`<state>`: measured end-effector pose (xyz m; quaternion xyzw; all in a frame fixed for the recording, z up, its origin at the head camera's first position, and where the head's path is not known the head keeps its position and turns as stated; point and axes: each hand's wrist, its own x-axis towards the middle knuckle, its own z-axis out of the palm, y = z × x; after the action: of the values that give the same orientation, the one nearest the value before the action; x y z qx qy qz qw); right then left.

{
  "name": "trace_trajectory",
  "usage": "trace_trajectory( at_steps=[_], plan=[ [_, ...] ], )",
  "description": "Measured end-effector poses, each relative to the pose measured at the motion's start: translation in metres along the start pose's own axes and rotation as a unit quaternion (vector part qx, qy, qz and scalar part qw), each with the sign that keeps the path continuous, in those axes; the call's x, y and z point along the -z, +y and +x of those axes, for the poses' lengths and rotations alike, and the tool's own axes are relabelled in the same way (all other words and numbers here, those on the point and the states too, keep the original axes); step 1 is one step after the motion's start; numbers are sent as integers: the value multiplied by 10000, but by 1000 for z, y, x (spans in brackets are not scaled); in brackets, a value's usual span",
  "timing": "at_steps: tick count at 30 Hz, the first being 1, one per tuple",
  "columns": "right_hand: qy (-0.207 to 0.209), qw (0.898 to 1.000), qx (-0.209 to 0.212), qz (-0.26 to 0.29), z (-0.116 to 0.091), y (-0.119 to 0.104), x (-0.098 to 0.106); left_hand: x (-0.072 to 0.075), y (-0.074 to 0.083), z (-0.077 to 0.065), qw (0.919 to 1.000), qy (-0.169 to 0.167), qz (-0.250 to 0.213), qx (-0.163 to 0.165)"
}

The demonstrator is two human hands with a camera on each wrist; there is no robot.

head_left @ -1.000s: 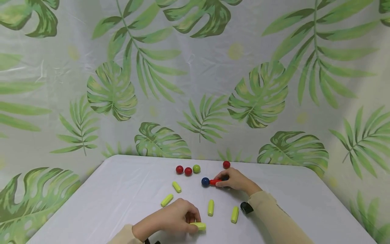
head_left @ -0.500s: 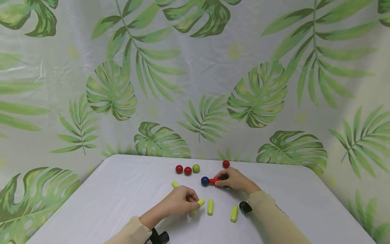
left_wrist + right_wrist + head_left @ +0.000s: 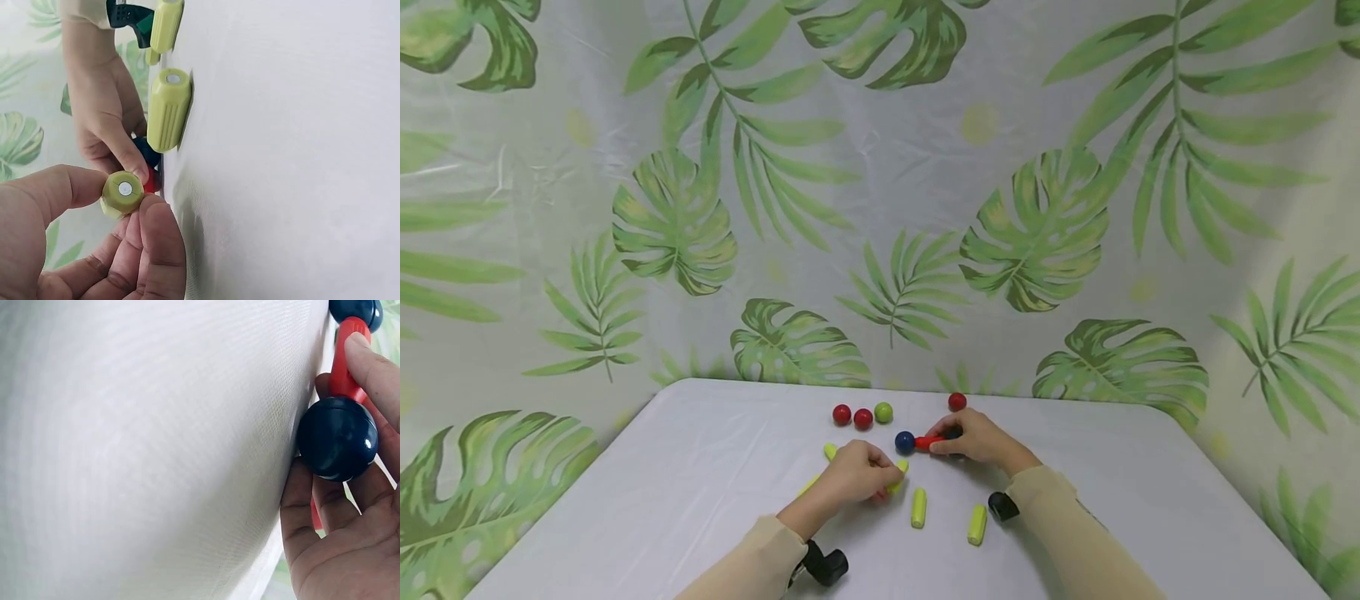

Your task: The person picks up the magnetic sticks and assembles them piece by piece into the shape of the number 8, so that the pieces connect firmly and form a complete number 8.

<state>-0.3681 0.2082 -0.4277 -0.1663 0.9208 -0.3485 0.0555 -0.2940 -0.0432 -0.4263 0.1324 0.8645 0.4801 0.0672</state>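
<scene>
My left hand [image 3: 859, 473] pinches a yellow-green magnetic rod [image 3: 124, 194] between thumb and fingertips. A round silver magnet [image 3: 125, 188] shows at the rod's end in the left wrist view. Just short of a dark blue ball [image 3: 905, 442], the rod points away from me in the head view. My right hand [image 3: 976, 437] grips a red magnetic rod [image 3: 345, 359], thumb along its side. That rod joins the blue ball to a second dark blue ball [image 3: 337, 439], close to the palm; fingers partly hide this one in the head view.
Two red balls [image 3: 863, 418] and a green ball [image 3: 883, 412] lie at the back of the white table [image 3: 700, 467]. Another red ball [image 3: 957, 402] lies beyond my right hand. Yellow-green rods [image 3: 919, 508] lie in front and left, two partly behind my left hand.
My left hand has carried the yellow-green rod from the table's front toward the blue ball, turning it to point away from me. The right hand stays on the red rod.
</scene>
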Motion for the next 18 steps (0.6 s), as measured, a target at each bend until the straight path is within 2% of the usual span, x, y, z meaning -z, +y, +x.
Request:
trace_trajectory(
  at_steps=[5,12,18],
  plan=[
    [-3,9999,-100,-30,1,0,1,-3,-1,7,9997,185,-154,70],
    [-4,9999,-137,10,1,1,0,-8,-1,16,9975,346,-270,546],
    [24,9999,-115,44,0,0,-1,-11,0,19,9961,504,-232,689]
  ],
)
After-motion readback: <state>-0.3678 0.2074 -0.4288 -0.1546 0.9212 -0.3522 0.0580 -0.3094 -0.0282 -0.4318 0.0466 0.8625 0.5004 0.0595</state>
